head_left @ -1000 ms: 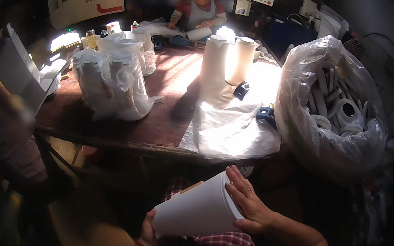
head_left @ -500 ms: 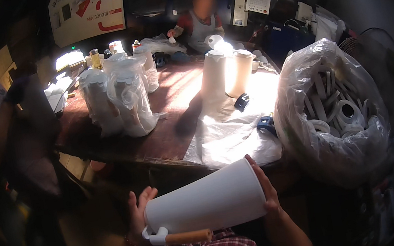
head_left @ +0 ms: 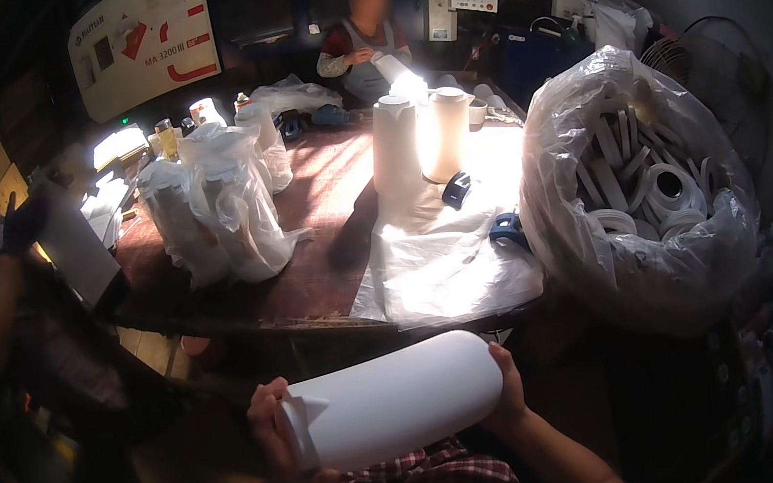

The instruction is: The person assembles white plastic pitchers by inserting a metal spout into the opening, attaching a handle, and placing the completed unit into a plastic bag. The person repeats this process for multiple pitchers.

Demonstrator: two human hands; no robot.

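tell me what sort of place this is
Probably a small plastics workshop or factory floor: a control-panelled machine behind a wooden worktable, a clear bag of white rings, and white moulded pieces wrapped in plastic.

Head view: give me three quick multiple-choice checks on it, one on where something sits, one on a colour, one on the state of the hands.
1. Where is the big clear plastic bag of white rings?
A. at the right end of the table
B. on the person's lap
C. at the far left by the wall

2. What colour is the long moulded piece held over the lap?
A. black
B. white
C. red

3. How is that piece held?
A. left hand only
B. lying loose on the table
C. left hand at one end, right hand at the other

Answers:
1 A, the bag bulges beside the table's right end.
2 B, the piece shows plain white along its length.
3 C, fingers wrap the nozzle end on the left and the rounded end on the right.
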